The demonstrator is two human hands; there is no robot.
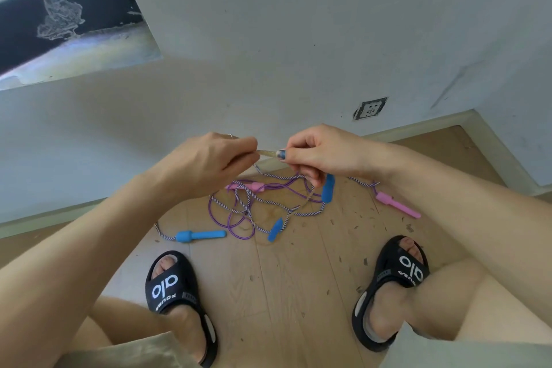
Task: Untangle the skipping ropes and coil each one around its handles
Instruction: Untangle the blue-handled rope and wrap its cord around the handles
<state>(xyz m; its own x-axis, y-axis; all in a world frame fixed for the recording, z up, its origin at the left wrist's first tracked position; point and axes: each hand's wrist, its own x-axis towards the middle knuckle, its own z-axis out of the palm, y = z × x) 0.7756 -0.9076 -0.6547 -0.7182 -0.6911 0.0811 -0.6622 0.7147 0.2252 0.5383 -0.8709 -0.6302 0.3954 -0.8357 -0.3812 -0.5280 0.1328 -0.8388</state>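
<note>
Centre frame: left hand [213,158] and right hand [316,151] raised, fingers of both pinching a short clear rope end [270,153] between them. Tangled skipping ropes [263,206] on the wooden floor [298,293] just below, blue handles [200,235] and pink handles [397,205] scattered around. Black sandals [173,293] at lower frame.

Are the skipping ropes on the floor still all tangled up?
Yes, tangled: the skipping ropes cross in loose loops on the floor, none coiled around its handles.
</note>
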